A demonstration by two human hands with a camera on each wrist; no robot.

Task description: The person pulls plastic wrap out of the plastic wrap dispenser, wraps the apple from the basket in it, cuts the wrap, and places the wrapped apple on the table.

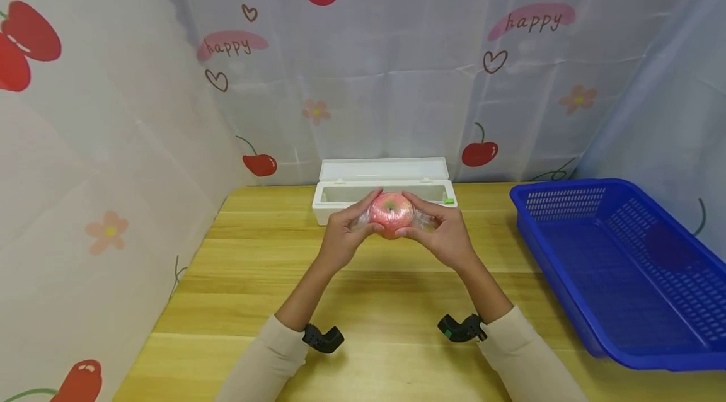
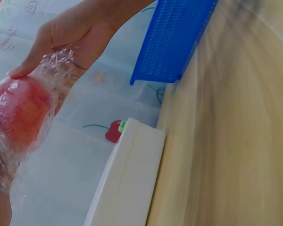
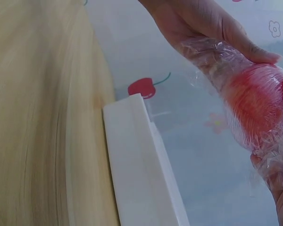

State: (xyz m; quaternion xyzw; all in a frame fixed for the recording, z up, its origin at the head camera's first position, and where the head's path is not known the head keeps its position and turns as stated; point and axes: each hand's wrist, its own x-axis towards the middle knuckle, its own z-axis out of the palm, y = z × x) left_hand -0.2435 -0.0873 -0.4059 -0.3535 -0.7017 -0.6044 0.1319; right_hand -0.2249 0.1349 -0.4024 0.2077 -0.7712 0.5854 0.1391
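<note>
Between both hands, raised above the table, is a red apple [image 1: 391, 214] wrapped in clear plastic film, its stem end facing up in the head view. My left hand [image 1: 343, 235] grips its left side, thumb and fingers against the fruit. From the other side my right hand [image 1: 448, 235] holds it the same way. Loose crumpled cling film [image 2: 59, 66] bunches out at both sides of the apple, against the palms. In the right wrist view the film lies tight over the apple [image 3: 257, 106]. Behind the hands stands a long white box [image 1: 334, 205] with its lid raised.
A blue plastic basket [image 1: 558, 292] with perforated sides stands on the right of the wooden table [image 1: 255, 288]. A small green piece [image 1: 449, 201] sits at the white box's right end. Cherry-printed curtains [image 1: 397, 74] close off the back and sides.
</note>
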